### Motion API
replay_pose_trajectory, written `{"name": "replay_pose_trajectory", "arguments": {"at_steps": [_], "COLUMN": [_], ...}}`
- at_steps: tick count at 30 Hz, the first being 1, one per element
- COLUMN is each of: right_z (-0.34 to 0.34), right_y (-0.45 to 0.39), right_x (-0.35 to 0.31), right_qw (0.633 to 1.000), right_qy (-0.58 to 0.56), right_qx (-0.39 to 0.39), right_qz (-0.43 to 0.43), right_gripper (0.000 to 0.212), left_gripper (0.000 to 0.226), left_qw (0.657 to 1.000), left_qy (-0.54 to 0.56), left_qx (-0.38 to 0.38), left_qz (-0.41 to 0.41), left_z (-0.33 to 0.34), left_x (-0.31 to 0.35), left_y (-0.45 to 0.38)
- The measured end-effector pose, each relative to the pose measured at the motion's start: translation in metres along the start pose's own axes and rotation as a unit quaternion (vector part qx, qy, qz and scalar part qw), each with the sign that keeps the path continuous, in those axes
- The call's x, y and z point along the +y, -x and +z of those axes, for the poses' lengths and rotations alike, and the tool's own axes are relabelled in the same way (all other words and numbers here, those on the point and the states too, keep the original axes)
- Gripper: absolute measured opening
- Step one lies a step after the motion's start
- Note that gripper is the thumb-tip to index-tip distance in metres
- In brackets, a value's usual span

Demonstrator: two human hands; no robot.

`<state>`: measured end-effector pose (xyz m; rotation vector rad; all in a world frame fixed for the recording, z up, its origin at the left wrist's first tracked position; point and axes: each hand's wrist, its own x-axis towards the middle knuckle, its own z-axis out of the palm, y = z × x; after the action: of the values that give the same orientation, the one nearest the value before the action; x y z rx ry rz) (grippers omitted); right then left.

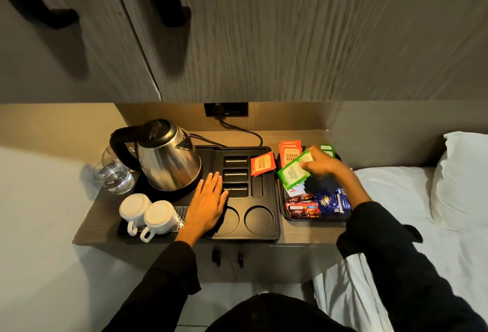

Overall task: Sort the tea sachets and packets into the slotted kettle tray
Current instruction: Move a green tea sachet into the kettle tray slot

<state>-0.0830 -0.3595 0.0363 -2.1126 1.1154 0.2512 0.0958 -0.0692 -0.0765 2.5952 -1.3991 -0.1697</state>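
The black slotted kettle tray (266,231) lies on the bedside shelf. An orange tea sachet (262,164) stands in its upright slot at the top right. My left hand (208,203) rests flat and open on the tray beside the slots. My right hand (323,164) grips green tea sachets (293,173) over the small black supply tray (282,199). That tray holds more orange sachets (290,151), red-brown packets (303,206) and blue packets (331,201).
A steel kettle (167,156) sits on the slotted tray's left, its cord running to a wall socket (225,109). Two upturned white cups (148,215) stand in front of it. A water glass (115,174) stands at the left. A bed with a pillow (464,181) lies to the right.
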Motion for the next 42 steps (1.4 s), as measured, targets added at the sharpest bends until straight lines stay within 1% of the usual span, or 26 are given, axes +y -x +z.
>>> {"name": "replay_pose_trajectory", "arguments": {"at_steps": [1, 2, 4, 5, 6, 8, 10, 12, 14, 18, 19, 21, 22, 23, 24, 25, 26, 28, 29, 31, 34, 39, 42], "right_z": [0.011, 0.026, 0.057, 0.071, 0.084, 0.1, 0.105, 0.109, 0.113, 0.123, 0.126, 0.129, 0.13, 0.131, 0.132, 0.133, 0.136, 0.141, 0.142, 0.143, 0.141, 0.139, 0.135], "right_y": [0.005, 0.01, 0.018, 0.018, 0.019, 0.017, 0.015, 0.016, 0.017, 0.022, 0.024, 0.027, 0.027, 0.027, 0.025, 0.024, 0.022, 0.018, 0.015, 0.01, 0.004, 0.0, 0.001], "right_x": [-0.011, -0.023, -0.045, -0.054, -0.061, -0.066, -0.066, -0.064, -0.063, -0.063, -0.062, -0.061, -0.062, -0.064, -0.066, -0.07, -0.074, -0.084, -0.089, -0.096, -0.097, -0.096, -0.099], "right_qw": [0.999, 0.997, 0.99, 0.988, 0.987, 0.985, 0.983, 0.984, 0.985, 0.983, 0.978, 0.959, 0.949, 0.943, 0.94, 0.938, 0.932, 0.908, 0.899, 0.893, 0.899, 0.9, 0.902], "right_qy": [-0.035, -0.071, -0.131, -0.147, -0.154, -0.159, -0.152, -0.128, -0.079, 0.025, 0.064, 0.131, 0.145, 0.147, 0.15, 0.164, 0.195, 0.279, 0.312, 0.343, 0.344, 0.337, 0.329], "right_qx": [-0.013, -0.022, -0.026, -0.014, 0.009, 0.063, 0.092, 0.12, 0.154, 0.182, 0.194, 0.247, 0.271, 0.279, 0.265, 0.231, 0.187, 0.108, 0.081, 0.056, 0.048, 0.014, 0.03], "right_qz": [0.003, 0.012, 0.037, 0.046, 0.046, 0.035, 0.042, 0.039, 0.014, -0.033, -0.031, -0.039, -0.064, -0.104, -0.153, -0.201, -0.242, -0.293, -0.298, -0.285, -0.267, -0.278, -0.278], "right_gripper": [0.035, 0.037, 0.062, 0.072, 0.076, 0.074, 0.075, 0.071, 0.068, 0.071, 0.072, 0.068, 0.064, 0.056, 0.048, 0.043, 0.043, 0.056, 0.061, 0.065, 0.064, 0.068, 0.064], "left_gripper": [0.061, 0.061, 0.061, 0.061, 0.06, 0.06, 0.059, 0.059, 0.059, 0.06, 0.06, 0.06, 0.06, 0.059, 0.059, 0.059, 0.059, 0.058, 0.058, 0.058, 0.058, 0.058, 0.058], "left_qw": [1.0, 1.0, 1.0, 1.0, 1.0, 1.0, 1.0, 1.0, 1.0, 1.0, 1.0, 1.0, 1.0, 1.0, 1.0, 1.0, 1.0, 1.0, 1.0, 1.0, 1.0, 1.0, 1.0], "left_qy": [-0.002, -0.004, -0.004, -0.002, -0.002, -0.002, 0.0, 0.003, 0.005, 0.005, 0.003, 0.0, 0.0, 0.0, -0.002, -0.004, -0.006, -0.011, -0.013, -0.016, -0.014, -0.015, -0.013], "left_qx": [-0.001, -0.003, -0.007, -0.007, -0.008, -0.01, -0.009, -0.01, -0.011, -0.011, -0.013, -0.014, -0.014, -0.013, -0.012, -0.013, -0.013, -0.008, -0.007, -0.006, -0.006, -0.012, -0.009], "left_qz": [0.0, 0.0, -0.001, -0.001, 0.0, 0.002, 0.003, 0.003, 0.003, 0.0, 0.0, -0.001, 0.0, 0.002, 0.003, 0.003, 0.004, 0.006, 0.007, 0.009, 0.008, 0.009, 0.008], "left_z": [0.0, -0.001, -0.002, -0.002, -0.002, -0.003, -0.003, -0.003, -0.003, -0.004, -0.004, -0.004, -0.005, -0.005, -0.005, -0.006, -0.006, -0.006, -0.007, -0.007, -0.007, -0.007, -0.007], "left_x": [0.0, 0.0, -0.001, 0.0, -0.001, -0.001, -0.001, 0.001, 0.001, 0.001, 0.001, 0.001, 0.001, 0.002, 0.002, 0.003, 0.002, 0.002, 0.002, 0.002, 0.002, 0.002, 0.003], "left_y": [0.0, 0.0, 0.001, 0.001, 0.001, 0.002, 0.002, 0.003, 0.002, 0.002, 0.002, 0.003, 0.003, 0.002, 0.002, 0.002, 0.002, 0.003, 0.004, 0.005, 0.004, 0.003, 0.003]}}
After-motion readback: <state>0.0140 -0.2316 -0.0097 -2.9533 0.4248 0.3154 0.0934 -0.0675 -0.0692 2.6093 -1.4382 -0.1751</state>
